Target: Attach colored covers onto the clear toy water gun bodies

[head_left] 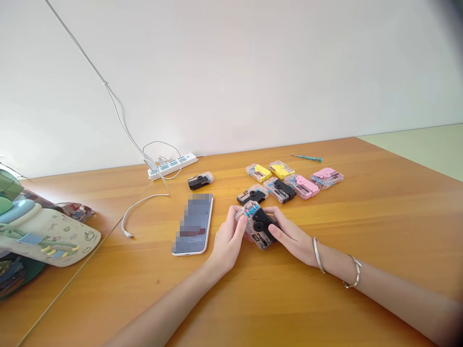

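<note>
Both hands hold one clear-and-black plastic device (261, 225), its kind not plain to me, with a round pivot and a printed label. My left hand (228, 236) grips its transparent end, thumb on top. My right hand (289, 233) closes on the black side, thumb pressed near the edge. Fingers underneath are partly hidden. Just beyond it lies a similar black one (252, 194), and another black one (279, 189) is beside that. Two pink ones, the nearer pink device (303, 186) and the farther pink device (326, 177), lie to the right. Behind are a yellow device (258, 172) and a second yellow device (282, 169).
A phone (193, 224) lies left of my hands. Farther back are a lone black device (200, 180), a white power strip (173, 165) and a loose charging cable (144, 196). A thin screwdriver (307, 157) lies near the wall. A cream bottle (68, 236) lies at the left.
</note>
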Tool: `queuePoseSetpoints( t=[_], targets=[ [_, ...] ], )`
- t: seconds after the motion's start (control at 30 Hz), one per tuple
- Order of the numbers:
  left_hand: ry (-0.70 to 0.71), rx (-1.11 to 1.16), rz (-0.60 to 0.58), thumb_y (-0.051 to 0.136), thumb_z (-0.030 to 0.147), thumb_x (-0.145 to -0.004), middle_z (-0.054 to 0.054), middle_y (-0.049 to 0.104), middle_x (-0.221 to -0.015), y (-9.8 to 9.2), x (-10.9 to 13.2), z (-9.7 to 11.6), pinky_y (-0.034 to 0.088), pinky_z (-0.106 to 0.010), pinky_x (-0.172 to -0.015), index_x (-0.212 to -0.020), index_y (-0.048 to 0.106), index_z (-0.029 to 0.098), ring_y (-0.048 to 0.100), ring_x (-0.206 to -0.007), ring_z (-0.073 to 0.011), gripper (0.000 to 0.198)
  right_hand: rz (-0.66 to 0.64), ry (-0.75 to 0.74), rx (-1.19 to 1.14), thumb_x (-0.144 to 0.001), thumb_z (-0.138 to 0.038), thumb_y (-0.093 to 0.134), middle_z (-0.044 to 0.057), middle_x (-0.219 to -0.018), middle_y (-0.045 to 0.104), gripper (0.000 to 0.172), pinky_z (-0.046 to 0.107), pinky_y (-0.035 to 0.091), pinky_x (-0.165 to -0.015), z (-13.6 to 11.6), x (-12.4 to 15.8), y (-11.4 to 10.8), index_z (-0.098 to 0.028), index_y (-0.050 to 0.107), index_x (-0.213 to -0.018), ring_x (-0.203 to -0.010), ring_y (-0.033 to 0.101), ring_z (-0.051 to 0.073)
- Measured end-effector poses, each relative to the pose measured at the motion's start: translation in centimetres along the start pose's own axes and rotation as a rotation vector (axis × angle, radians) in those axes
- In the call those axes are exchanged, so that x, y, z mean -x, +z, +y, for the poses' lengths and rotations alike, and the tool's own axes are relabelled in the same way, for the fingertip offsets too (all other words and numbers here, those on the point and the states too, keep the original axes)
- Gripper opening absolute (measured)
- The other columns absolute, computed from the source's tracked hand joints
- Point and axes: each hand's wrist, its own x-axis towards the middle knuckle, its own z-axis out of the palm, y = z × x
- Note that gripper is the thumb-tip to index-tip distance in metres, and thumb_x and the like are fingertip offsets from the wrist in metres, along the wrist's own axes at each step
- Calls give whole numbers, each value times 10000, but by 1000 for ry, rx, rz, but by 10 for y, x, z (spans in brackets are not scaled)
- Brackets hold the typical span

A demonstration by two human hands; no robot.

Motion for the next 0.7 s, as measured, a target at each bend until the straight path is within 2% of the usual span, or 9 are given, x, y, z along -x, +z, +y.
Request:
queuePoseSetpoints(
  t=[0.13,0.23,0.3,0.37,0.43,0.5,0.6,0.7],
  targets=[
    [62,-164,142,287,441,-919,19,630,-730,-15,-9,4,397,-257,-661,-922,444,235,601,-678,-163,260,15,10,21,-948,-443,247,53,-894,565,347,292,462,-656,6,-3,-1,-178,371,-1134,-710,527,143],
    [59,-403,235,270,448,-913,33,603,-640,-31,-19,9,376,-253,-634,-893,475,238,578,-635,-171,294,-18,10,131,-949,-417,271,29,-811,560,314,291,450,-667,9,-4,-2,-182,432,-1080,-721,534,149],
    [61,-537,252,260,465,-908,35,608,-656,-44,-27,12,367,-241,-604,-891,492,245,571,-627,-168,320,-38,2,215,-950,-378,294,27,-812,582,272,296,443,-684,10,-3,-2,-191,476,-1025,-744,551,154],
    [32,-679,211,238,496,-906,31,615,-671,-56,-36,14,378,-241,-598,-926,505,256,585,-647,-177,359,-54,-17,289,-952,-330,293,29,-814,606,257,300,439,-701,9,-3,-2,-196,512,-966,-753,564,155],
    [6,-826,146,149,490,-920,15,660,-778,-67,-46,14,399,-249,-627,-1007,508,275,621,-733,-187,428,-65,-44,350,-953,-287,276,35,-816,623,276,303,437,-708,7,-4,-2,-194,534,-924,-757,569,156],
    [14,-888,95,183,489,-916,1,683,-889,-74,-56,12,408,-262,-639,-1039,532,292,634,-797,-206,419,-65,-67,396,-947,-254,271,39,-815,630,288,312,432,-714,5,-5,-1,-191,549,-904,-750,569,158],
    [41,-983,81,214,433,-922,-32,681,-959,-76,-70,8,416,-281,-662,-1038,550,261,622,-872,-223,394,-60,-91,436,-936,-224,287,35,-801,633,284,344,414,-750,1,-6,-1,-189,564,-889,-729,563,160],
    [90,-1087,64,281,361,-914,-64,678,-949,-70,-82,4,414,-302,-728,-958,584,209,585,-942,-234,343,-70,-118,501,-935,-199,277,26,-791,637,298,366,388,-788,-1,-6,0,-194,568,-867,-725,555,156]
  ],
)
